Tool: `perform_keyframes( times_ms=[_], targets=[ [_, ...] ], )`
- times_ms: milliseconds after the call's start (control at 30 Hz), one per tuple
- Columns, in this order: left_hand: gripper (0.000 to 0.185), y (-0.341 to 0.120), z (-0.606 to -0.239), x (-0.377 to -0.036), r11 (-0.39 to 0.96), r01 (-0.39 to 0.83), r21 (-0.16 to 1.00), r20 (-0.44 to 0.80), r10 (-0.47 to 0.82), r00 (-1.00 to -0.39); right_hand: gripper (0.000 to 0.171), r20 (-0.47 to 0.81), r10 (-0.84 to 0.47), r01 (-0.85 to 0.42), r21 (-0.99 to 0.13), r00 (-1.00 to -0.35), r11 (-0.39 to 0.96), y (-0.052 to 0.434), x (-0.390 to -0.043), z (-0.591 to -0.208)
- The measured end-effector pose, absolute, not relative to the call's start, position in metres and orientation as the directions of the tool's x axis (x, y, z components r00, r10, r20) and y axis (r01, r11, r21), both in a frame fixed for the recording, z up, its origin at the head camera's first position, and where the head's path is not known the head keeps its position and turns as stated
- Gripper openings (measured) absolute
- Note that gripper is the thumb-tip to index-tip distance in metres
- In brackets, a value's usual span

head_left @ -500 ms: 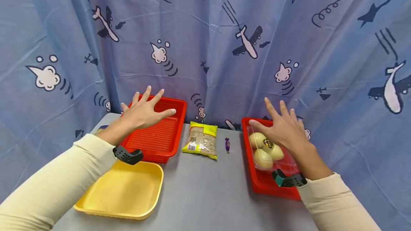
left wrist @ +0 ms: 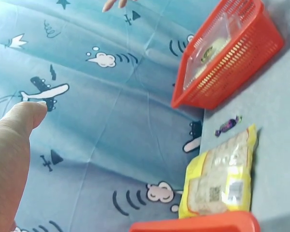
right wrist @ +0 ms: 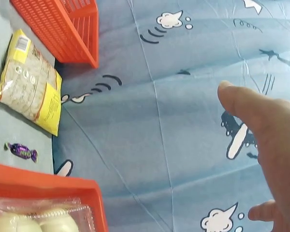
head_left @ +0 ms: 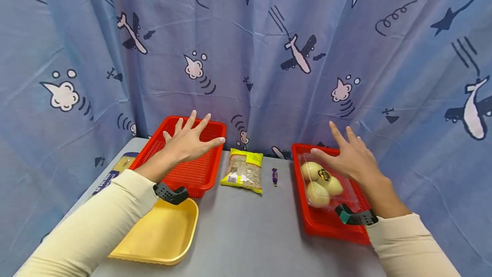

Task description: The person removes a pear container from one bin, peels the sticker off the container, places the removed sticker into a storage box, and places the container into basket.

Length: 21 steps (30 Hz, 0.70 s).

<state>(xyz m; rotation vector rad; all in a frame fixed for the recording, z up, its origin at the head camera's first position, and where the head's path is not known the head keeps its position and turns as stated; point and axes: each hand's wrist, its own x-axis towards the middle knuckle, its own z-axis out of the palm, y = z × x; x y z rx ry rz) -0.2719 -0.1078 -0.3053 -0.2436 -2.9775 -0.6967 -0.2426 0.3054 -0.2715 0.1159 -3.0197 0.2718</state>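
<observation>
My left hand [head_left: 186, 143] hovers over a red perforated basket [head_left: 197, 171], fingers spread and holding nothing. On the other side, my right hand [head_left: 351, 157] is held with spread fingers above a second red basket [head_left: 301, 198]. Inside that basket lies a clear plastic pack [head_left: 318, 189] of pale round items with a dark label. Between the baskets rests a yellow-edged bag [head_left: 243, 171] with a see-through front. To its right is a small candy in a purple wrapper [head_left: 274, 177]. The left wrist view shows my left thumb [left wrist: 19, 125] extended.
A yellow tray [head_left: 165, 230] stands in front of the left basket, partly covered by my left sleeve. Beyond my left forearm lies a blue and yellow package [head_left: 124, 163]. A blue patterned curtain [head_left: 250, 54] hangs behind the grey table [head_left: 246, 230].
My left hand has shifted right and slightly down, baring more of the package at the left. The right hand has moved slightly right. The whole head view has shifted a little.
</observation>
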Motion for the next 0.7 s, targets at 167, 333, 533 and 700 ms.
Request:
perform_keyframes(
  times_ms=[167,333,533,700],
  targets=[
    [0.099,-0.096,-0.308,-0.269,0.882,0.176,0.437,0.12,0.136,-0.983,0.102,0.095,-0.075,-0.092,-0.187,-0.993,0.978,0.317,-0.245,-0.275],
    [0.097,-0.083,-0.311,-0.268,0.875,0.19,0.446,0.133,0.145,-0.98,0.1,0.121,-0.073,-0.097,-0.205,-0.99,0.974,0.329,-0.245,-0.28],
    [0.094,-0.07,-0.315,-0.267,0.872,0.205,0.444,0.146,0.155,-0.977,0.099,0.15,-0.077,-0.11,-0.229,-0.986,0.967,0.342,-0.244,-0.285],
    [0.091,-0.061,-0.325,-0.265,0.865,0.216,0.453,0.149,0.166,-0.975,0.099,0.149,-0.075,-0.109,-0.24,-0.986,0.965,0.351,-0.243,-0.292]
  ],
)
